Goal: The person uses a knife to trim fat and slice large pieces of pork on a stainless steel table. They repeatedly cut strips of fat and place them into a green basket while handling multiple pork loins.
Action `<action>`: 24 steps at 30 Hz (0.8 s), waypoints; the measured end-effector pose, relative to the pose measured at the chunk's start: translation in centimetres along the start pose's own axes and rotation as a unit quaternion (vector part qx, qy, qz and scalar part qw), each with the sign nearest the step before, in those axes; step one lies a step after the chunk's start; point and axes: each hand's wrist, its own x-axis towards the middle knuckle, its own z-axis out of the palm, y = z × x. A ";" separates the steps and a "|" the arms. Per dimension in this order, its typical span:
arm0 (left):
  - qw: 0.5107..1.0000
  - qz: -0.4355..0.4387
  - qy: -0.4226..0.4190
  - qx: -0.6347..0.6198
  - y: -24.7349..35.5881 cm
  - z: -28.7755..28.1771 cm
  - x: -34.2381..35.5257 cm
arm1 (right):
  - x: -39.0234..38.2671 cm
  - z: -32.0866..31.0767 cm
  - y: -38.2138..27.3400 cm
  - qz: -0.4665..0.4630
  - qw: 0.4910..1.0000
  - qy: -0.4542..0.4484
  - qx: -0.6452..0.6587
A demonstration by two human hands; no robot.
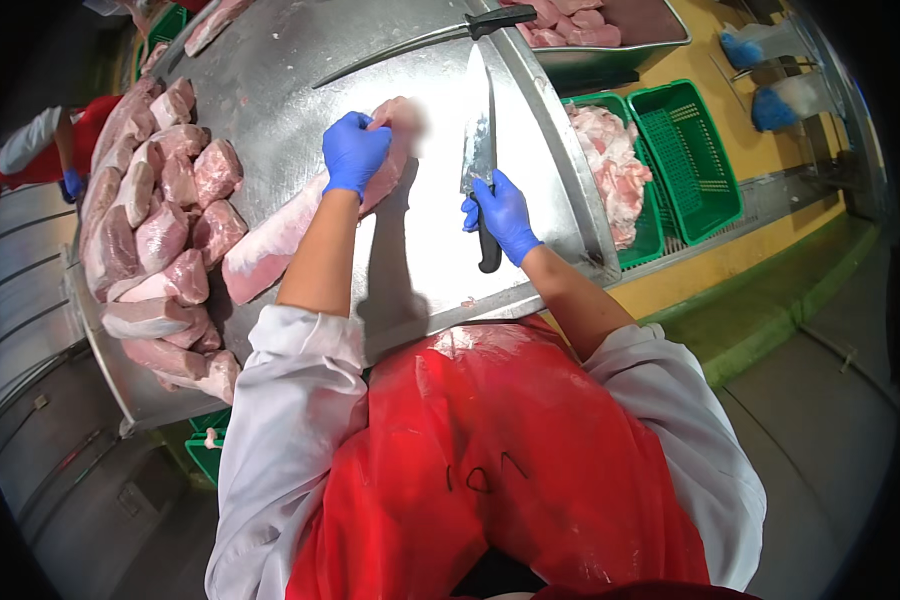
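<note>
A long pale pink strip of meat point(280, 231) lies slantwise across the metal table. My left hand point(356, 156), in a blue glove, is closed around its far part; the fingertips are partly hidden. In a matching glove, my right hand point(507, 216) grips a large knife point(481, 135) by its black handle. The broad blade points away from me, over the bright tabletop to the right of the meat and apart from it. Beyond both hands rests a long, thin, dark-handled tool point(400, 48), either a honing steel or a slim knife.
Several cut meat pieces point(162, 235) are heaped along the table's left side. To the right stand a green crate point(682, 150), another holding pale trimmings point(610, 165), and a metal tub point(660, 45) of meat. A co-worker's red-and-white clothed arm point(45, 140) shows at far left.
</note>
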 end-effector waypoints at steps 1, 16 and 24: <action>1.000 -0.021 -0.016 -0.011 -1.2 -1.9 0.0 | -0.1 1.9 -0.2 -0.015 0.999 -0.015 -0.025; 0.987 -0.080 -0.013 -0.137 0.0 0.0 -0.5 | -1.0 -1.9 -7.9 -0.017 0.920 -0.270 -0.283; 0.995 -0.040 -0.046 -0.072 3.5 -1.4 -0.3 | 4.2 3.8 -9.8 -0.016 0.948 -0.220 -0.231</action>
